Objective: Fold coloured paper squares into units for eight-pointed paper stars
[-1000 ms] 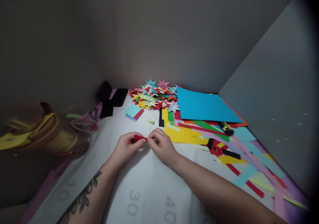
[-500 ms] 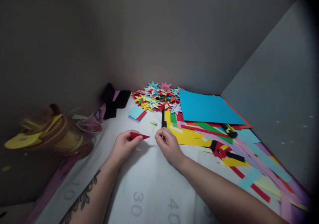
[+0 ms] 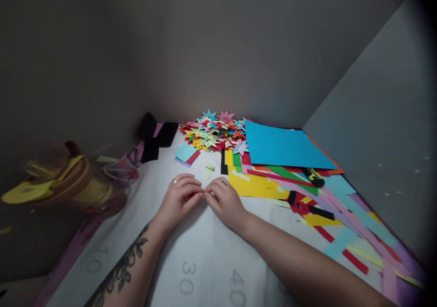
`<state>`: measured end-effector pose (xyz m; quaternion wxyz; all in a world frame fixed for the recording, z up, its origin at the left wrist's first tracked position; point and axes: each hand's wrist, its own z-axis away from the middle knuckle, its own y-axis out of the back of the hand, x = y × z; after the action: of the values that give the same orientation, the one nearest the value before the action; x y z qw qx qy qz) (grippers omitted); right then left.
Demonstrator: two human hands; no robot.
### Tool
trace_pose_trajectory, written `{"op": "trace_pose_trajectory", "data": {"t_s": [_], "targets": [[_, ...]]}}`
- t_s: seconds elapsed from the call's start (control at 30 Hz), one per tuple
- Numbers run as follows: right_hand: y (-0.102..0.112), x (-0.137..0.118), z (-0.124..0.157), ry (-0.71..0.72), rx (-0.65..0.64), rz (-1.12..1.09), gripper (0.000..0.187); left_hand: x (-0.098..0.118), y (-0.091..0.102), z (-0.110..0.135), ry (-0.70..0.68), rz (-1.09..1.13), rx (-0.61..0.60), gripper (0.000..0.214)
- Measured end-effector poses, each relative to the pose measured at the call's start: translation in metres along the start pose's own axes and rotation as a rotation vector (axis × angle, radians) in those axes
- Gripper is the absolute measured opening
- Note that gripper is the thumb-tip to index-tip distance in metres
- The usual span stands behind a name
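Note:
My left hand [image 3: 180,199] is closed round a piece of folded red paper [image 3: 193,194], of which only a sliver shows between thumb and fingers. Against its fingertips my right hand [image 3: 225,201] is pinched, with thumb and fingers meeting the left ones at the paper's tip. Most of the red paper is hidden by the fingers. Just beyond the hands lies a small folded pale green piece [image 3: 209,169]. Left of that is a little stack of light blue, red and purple paper squares [image 3: 186,153].
A heap of folded paper stars [image 3: 211,134] lies by the wall. To the right are a blue sheet [image 3: 290,145], a yellow sheet [image 3: 256,185], a box cutter [image 3: 314,178] and scattered paper strips [image 3: 341,234]. A lidded cup [image 3: 92,186] stands at left, near black pieces [image 3: 167,134].
My right hand has moved left and met the left hand at the red paper. The left fingers have closed over it, so its pointed end no longer shows.

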<state>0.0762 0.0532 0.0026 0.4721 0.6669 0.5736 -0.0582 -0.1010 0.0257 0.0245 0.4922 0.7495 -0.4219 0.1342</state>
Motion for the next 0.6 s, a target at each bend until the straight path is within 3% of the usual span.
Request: {"op": "trace_pose_trajectory", "data": {"t_s": [0.13,0.37,0.5,0.6], "targets": [[0.001,0.000,0.000,0.005,-0.019,0.035,0.013,-0.005,0.006,-0.002,-0.016,-0.017,-0.064,0.010],[0.004,-0.001,-0.002,-0.099,0.013,-0.064,0.013,-0.013,0.023,-0.003,0.051,0.009,-0.033,0.011],[0.005,-0.002,-0.003,-0.260,0.040,-0.183,0.014,-0.020,0.030,-0.002,0.179,0.036,0.104,0.014],[0.003,-0.001,-0.004,-0.420,0.060,-0.327,0.014,-0.018,0.027,-0.002,0.381,0.132,0.235,0.018]]}}
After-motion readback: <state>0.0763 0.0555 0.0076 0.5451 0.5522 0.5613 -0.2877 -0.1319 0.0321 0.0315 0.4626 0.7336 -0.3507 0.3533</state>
